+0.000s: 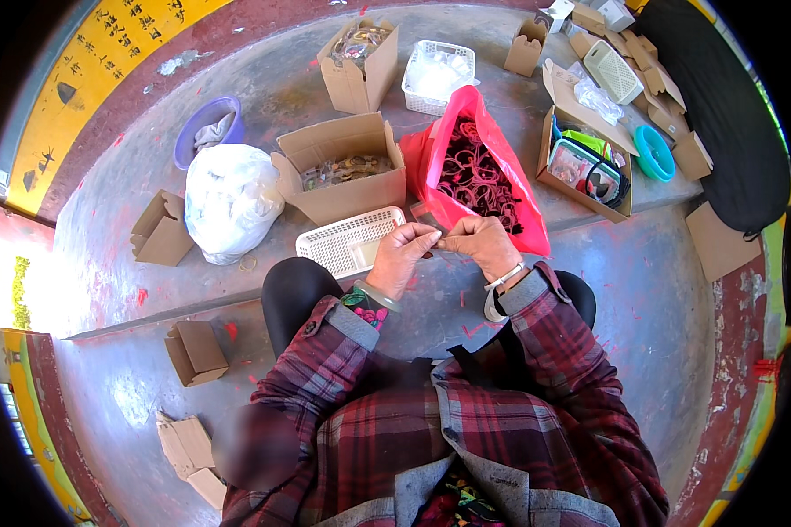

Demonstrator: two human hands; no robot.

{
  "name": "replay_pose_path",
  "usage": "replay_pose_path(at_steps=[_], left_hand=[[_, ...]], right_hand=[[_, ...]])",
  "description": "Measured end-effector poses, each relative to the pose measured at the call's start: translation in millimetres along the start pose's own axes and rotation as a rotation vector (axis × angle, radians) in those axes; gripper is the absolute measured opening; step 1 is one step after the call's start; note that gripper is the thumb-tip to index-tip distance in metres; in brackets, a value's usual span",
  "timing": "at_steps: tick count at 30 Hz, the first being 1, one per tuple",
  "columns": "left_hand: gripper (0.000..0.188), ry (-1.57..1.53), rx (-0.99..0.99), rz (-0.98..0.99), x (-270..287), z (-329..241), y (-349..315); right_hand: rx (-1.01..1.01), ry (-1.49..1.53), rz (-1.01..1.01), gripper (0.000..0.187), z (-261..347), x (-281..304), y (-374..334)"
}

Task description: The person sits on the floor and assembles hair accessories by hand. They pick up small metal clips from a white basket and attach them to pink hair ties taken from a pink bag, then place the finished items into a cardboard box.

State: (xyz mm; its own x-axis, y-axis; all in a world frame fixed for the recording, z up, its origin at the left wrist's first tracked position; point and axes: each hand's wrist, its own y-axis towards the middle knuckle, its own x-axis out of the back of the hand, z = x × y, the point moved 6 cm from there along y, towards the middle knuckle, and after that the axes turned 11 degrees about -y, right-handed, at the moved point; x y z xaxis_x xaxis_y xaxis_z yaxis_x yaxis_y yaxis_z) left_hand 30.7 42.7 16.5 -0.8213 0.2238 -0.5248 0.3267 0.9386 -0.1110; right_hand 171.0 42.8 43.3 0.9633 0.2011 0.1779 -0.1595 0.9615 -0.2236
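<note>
Head view: pink bag slumps beyond right hand, mouth spread wide, leaving tangled dark cords exposed, presumably for easy reach. Cardboard box beside it, flaps raised, so packaged goods lie accessible. Stuffed white bag sits left, outside central space. White basket just beyond left knee, near left hand. Left hand and right hand meet, fingertips pinching small clear piece between them, likely for fine control; exact kind unclear.
</note>
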Motion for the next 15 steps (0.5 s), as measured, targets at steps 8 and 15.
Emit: replay_pose_path(at_steps=[8, 15], left_hand=[[0.015, 0.018, -0.001, -0.063, 6, 2, -1], [0.014, 0.012, 0.011, -0.091, 8, -1, -2]], right_hand=[[-0.005, -0.031, 0.026, 0.011, -8, 0, 4], [0.012, -0.146, 0.043, 0.015, -12, -1, 6]])
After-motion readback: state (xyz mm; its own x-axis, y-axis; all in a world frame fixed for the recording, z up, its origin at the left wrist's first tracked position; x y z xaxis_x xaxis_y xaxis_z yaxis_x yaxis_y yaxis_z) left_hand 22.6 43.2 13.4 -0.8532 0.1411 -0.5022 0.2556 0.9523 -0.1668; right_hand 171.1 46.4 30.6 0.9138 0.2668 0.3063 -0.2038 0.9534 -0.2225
